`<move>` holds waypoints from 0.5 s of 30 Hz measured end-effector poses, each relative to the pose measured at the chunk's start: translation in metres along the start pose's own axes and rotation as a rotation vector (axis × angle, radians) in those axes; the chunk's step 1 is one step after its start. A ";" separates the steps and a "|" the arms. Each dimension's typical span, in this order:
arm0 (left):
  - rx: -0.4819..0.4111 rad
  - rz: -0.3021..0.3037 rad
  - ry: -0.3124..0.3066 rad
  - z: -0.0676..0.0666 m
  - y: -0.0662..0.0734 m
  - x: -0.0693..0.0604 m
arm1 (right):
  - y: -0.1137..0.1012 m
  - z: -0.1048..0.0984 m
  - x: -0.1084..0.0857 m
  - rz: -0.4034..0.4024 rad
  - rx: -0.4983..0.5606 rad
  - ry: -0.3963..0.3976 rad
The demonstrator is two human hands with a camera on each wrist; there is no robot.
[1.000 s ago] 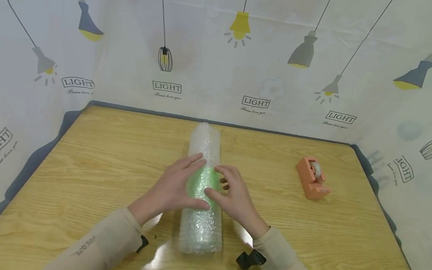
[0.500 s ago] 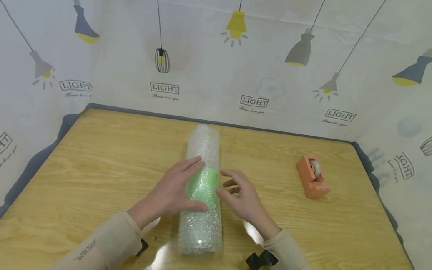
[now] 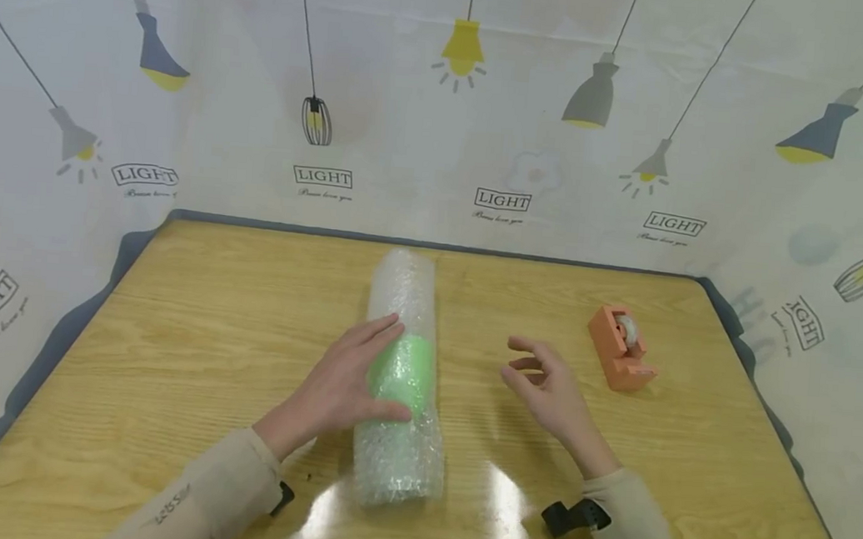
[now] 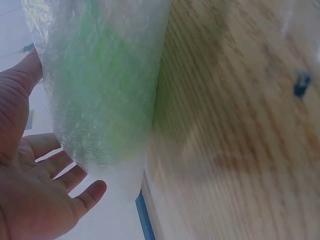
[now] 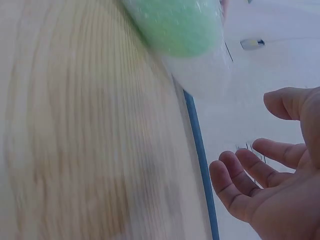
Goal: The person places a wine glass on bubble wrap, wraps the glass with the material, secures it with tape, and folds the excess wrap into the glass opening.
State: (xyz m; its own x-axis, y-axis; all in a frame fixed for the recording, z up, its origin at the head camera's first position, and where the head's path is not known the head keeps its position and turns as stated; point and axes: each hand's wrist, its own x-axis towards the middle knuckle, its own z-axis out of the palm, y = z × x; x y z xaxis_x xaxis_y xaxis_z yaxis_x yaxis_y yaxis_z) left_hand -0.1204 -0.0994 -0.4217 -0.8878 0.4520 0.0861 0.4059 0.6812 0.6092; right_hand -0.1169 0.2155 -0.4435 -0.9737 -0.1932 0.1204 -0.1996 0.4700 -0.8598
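Note:
A long roll of bubble wrap (image 3: 397,459) lies on the wooden table in the head view, with something green showing through its middle. My left hand (image 3: 337,380) rests on the roll's left side and top, fingers and thumb extended. Seen from the left wrist, the thumb and fingers of that left hand (image 4: 35,190) lie along the wrap (image 4: 105,95). My right hand (image 3: 554,395) is apart from the roll, to its right, with loosely bent fingers and nothing held. The right wrist view shows the same right hand (image 5: 280,185) with its palm and spread thumb visible.
An orange tape dispenser (image 3: 613,353) with a roll of clear tape stands at the right of the table (image 3: 194,328), beyond my right hand. A white curtain (image 3: 396,133) printed with lamps surrounds the table's back and sides.
My right hand has moved away from the bubble-wrap roll, rightward toward the tape dispenser. The left hand has stayed on the roll.

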 end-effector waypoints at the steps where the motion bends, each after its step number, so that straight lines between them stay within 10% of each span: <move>1: 0.002 0.000 0.000 0.000 0.000 0.000 | 0.002 -0.004 -0.001 0.010 -0.005 0.010; 15: 0.007 -0.001 0.000 0.000 -0.002 0.002 | 0.031 -0.063 -0.010 0.090 -0.142 0.317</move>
State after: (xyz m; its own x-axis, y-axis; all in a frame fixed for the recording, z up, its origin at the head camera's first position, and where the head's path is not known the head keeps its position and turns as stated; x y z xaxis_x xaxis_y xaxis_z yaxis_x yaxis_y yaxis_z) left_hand -0.1228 -0.1002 -0.4231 -0.8881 0.4516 0.0855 0.4068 0.6857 0.6036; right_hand -0.1200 0.2867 -0.4402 -0.9692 0.1209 0.2144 -0.1030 0.5919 -0.7994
